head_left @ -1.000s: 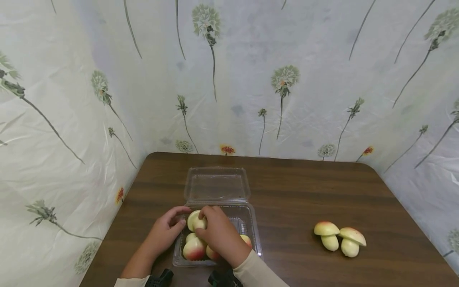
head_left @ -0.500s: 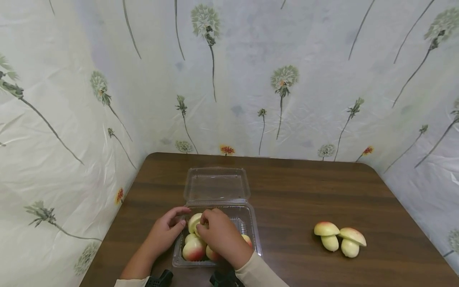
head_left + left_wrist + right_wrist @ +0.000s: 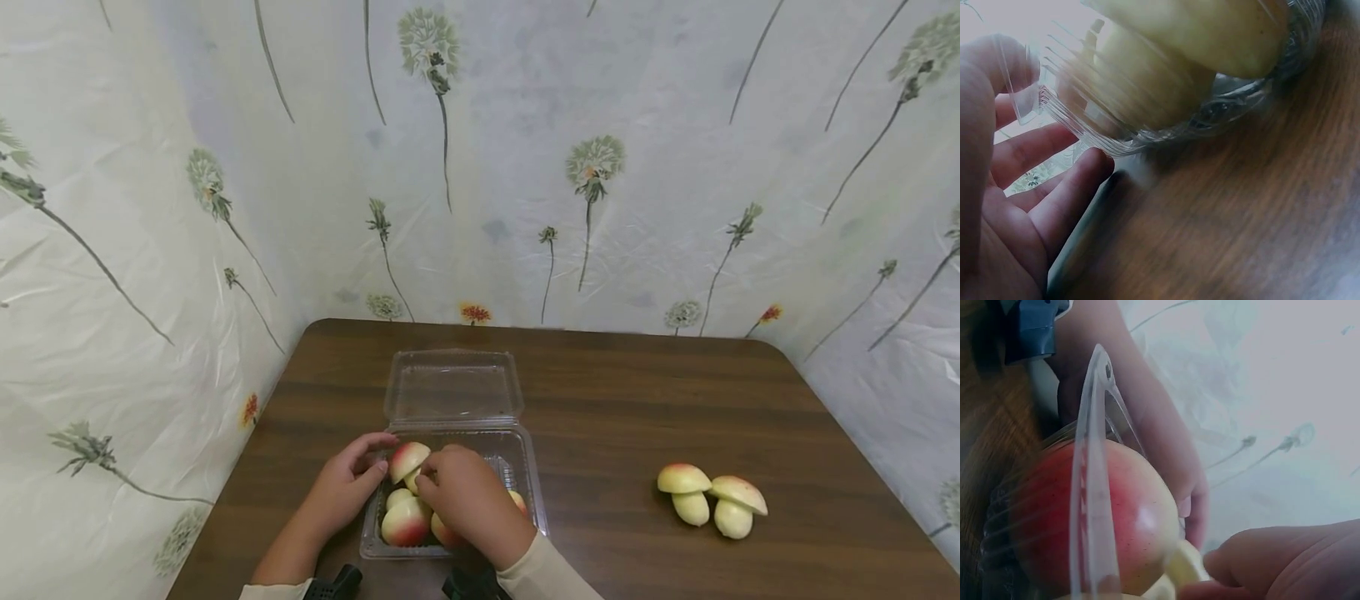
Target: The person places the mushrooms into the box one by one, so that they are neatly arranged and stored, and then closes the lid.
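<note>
In the head view a clear plastic box (image 3: pixel 536 492) with its lid (image 3: pixel 453 387) folded back stands on the table, with several pale yellow and red mushrooms (image 3: pixel 407 522) inside. My right hand (image 3: pixel 476 496) is over the box and pinches the pale stem of a mushroom (image 3: pixel 408 460) in the far left corner. Its red-tinged cap points up and left. In the right wrist view the stem (image 3: pixel 1185 565) meets my fingertips, beside a large red cap (image 3: pixel 1138 519). My left hand (image 3: pixel 348 483) holds the box's left rim, thumb over it and fingers (image 3: pixel 1075 194) against the outer wall.
Two more mushrooms, a left one (image 3: pixel 686 492) and a right one (image 3: pixel 737 504), lie side by side on the brown wooden table (image 3: pixel 615 400) at the right. Flower-printed sheeting (image 3: pixel 510 167) hangs behind and beside the table.
The mushroom in my right hand has turned: its pale underside faced up before, and now the red cap does. The right hand has shifted slightly right and nearer. The left hand has stayed put.
</note>
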`<action>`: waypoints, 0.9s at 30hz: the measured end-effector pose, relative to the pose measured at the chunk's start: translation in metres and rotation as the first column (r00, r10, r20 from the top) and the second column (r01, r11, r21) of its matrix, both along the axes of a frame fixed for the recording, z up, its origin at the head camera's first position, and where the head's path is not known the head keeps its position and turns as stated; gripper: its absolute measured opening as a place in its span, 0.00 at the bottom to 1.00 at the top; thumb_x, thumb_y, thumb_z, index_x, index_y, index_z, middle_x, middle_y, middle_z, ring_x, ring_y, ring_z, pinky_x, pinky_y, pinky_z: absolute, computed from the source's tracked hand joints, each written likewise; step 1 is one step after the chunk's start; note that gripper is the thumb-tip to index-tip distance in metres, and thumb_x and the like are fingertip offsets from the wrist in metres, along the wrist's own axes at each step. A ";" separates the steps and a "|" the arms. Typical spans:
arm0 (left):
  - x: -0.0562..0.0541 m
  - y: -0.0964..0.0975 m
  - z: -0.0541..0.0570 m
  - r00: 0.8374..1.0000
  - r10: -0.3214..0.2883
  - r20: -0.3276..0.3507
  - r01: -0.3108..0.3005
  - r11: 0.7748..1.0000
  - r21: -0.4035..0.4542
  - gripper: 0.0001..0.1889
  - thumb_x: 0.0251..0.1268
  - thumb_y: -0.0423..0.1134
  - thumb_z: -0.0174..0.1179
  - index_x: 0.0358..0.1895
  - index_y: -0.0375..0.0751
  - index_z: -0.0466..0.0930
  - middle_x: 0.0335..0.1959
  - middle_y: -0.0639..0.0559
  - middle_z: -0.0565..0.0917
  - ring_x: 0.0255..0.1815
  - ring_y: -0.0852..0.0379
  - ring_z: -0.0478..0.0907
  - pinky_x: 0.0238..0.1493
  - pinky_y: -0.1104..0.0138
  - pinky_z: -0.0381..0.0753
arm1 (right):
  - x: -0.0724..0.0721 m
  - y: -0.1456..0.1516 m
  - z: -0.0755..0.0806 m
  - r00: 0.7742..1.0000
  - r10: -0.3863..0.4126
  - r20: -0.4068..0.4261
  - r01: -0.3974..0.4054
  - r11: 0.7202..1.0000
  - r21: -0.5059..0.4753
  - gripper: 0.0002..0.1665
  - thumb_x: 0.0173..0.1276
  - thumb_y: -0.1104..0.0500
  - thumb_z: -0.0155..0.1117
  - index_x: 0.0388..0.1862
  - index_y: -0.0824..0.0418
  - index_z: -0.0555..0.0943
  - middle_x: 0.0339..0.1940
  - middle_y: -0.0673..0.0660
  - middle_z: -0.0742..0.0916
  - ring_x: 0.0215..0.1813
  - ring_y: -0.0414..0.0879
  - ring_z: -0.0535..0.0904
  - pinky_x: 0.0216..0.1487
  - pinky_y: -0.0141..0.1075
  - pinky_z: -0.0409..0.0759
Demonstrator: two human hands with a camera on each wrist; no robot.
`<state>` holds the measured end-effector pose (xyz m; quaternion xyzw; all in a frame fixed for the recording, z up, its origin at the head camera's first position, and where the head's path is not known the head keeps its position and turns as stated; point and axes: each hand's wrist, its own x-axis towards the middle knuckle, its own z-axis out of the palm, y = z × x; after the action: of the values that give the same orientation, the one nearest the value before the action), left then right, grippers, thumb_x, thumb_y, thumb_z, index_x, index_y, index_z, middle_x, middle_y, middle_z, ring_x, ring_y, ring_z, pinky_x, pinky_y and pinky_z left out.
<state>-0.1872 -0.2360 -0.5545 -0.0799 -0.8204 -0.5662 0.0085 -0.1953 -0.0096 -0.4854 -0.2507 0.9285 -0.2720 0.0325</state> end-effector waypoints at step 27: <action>0.003 0.006 0.002 1.000 0.010 0.028 -0.011 1.000 0.016 0.18 0.79 0.34 0.59 0.66 0.50 0.79 0.68 0.48 0.81 0.53 0.57 0.85 0.52 0.67 0.83 | 0.004 0.068 -0.003 0.941 -0.166 -0.296 -0.002 0.870 -0.492 0.07 0.69 0.65 0.68 0.39 0.52 0.86 0.40 0.43 0.85 0.40 0.35 0.81 0.37 0.34 0.87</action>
<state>-0.1845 -0.2299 -0.5528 -0.0677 -0.8161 -0.5739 0.0007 -0.1915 0.0583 -0.4882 -0.2524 0.8324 -0.4516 -0.1985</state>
